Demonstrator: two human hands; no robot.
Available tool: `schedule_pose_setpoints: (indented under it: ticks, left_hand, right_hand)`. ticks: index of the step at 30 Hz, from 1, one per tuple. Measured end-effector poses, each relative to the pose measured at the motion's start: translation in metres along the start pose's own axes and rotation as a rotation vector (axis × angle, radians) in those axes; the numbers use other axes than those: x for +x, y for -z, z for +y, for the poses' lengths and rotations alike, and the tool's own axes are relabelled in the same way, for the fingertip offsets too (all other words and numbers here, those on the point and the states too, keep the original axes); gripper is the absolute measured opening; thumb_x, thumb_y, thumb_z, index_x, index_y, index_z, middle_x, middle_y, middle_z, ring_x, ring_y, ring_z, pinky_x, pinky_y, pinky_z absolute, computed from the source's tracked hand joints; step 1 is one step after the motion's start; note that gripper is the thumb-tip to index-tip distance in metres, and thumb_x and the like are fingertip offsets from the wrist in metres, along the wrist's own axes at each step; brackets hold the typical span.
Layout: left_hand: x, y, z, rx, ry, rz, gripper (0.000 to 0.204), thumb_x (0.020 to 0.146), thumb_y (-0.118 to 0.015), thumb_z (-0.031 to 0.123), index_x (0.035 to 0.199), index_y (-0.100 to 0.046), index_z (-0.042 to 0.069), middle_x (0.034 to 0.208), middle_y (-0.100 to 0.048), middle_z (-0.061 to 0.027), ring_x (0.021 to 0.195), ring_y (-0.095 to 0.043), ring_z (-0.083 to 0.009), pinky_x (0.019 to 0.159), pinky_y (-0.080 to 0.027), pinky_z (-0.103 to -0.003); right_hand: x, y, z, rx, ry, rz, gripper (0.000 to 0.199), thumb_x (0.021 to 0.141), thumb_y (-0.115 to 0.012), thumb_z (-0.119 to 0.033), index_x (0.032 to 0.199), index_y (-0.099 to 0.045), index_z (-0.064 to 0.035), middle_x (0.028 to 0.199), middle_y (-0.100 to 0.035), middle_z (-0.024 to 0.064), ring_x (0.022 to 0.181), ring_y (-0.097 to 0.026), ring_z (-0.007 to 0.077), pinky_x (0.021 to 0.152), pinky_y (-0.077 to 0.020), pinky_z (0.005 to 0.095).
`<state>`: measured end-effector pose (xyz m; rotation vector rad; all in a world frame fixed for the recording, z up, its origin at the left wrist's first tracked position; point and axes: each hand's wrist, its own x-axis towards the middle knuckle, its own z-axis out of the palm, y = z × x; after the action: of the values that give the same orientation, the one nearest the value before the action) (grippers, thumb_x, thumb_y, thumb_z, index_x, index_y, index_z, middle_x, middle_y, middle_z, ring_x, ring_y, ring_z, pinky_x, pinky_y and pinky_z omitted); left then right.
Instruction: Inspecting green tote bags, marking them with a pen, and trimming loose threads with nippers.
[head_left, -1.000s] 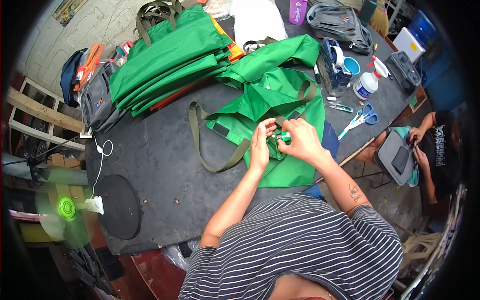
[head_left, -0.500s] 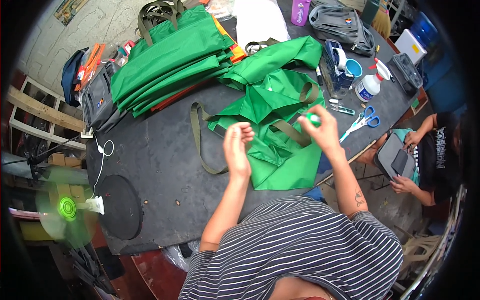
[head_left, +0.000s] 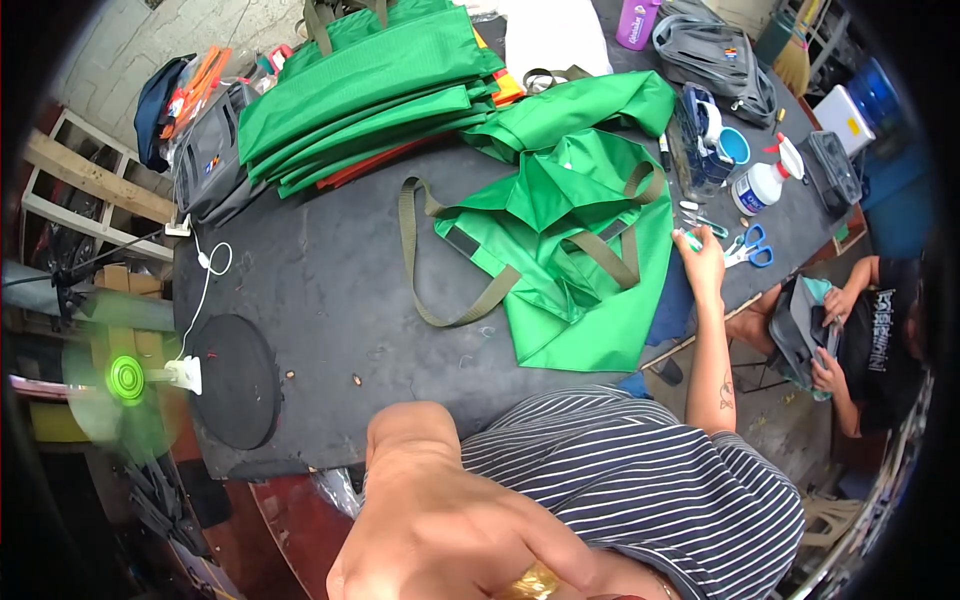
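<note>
A green bag (head_left: 560,240) with olive webbing handles lies spread on the dark table, small dark strips along its opening. Just beyond its right edge, my right hand (head_left: 705,262) is closed around a small green and white item (head_left: 692,240), mostly covered by the fingers. Close by are thread snips (head_left: 710,226) with teal handles and blue-handled scissors (head_left: 752,247). My left hand (head_left: 450,535) is raised very near the camera, its back showing and its fingers hidden. A shiny gold-coloured thing (head_left: 535,583) shows beneath it; whether the hand holds it is unclear.
Folded green bags (head_left: 370,100) are stacked at the back left. A spray bottle (head_left: 762,185), a tape dispenser (head_left: 703,135) and a grey backpack (head_left: 715,60) stand at the right. A blurred fan (head_left: 125,380) is at the left edge. Another person (head_left: 865,330) handles a grey bag.
My left hand has risen from beside the green bag toward the camera. My right hand has moved right, off the bag, with the small green item. The view has shifted slightly.
</note>
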<state>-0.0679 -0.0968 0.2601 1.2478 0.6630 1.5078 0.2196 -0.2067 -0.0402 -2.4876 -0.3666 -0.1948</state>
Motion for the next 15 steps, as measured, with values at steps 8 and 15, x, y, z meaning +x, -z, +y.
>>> schedule_pose_setpoints:
  ticks: [8,15]
  left_hand:
    - [0.006,0.011,0.015,0.002,0.05,-0.12,0.02,0.079,-0.06,0.005,0.066,-0.061,0.02,0.062,-0.055,0.0095,0.048,-0.035,-0.0086,0.041,-0.026,-0.026]
    - [0.019,-0.014,-0.042,-1.965,-0.269,-0.602,0.017,0.075,-0.058,-0.007,0.068,-0.062,0.007,0.065,-0.06,-0.0039,0.048,-0.042,-0.0068,0.04,-0.032,-0.022]
  right_hand:
    - [0.014,-0.011,0.011,-0.124,0.062,0.021,0.041,0.078,-0.068,-0.04,0.094,-0.061,-0.003,0.099,-0.057,0.0191,0.097,-0.054,0.0374,0.084,-0.0419,0.0442]
    - [0.005,-0.007,-0.015,-0.215,0.291,0.337,0.038,0.075,-0.072,-0.026,0.109,-0.06,-0.0119,0.108,-0.051,0.0125,0.106,-0.046,0.0342,0.091,-0.0365,0.0454]
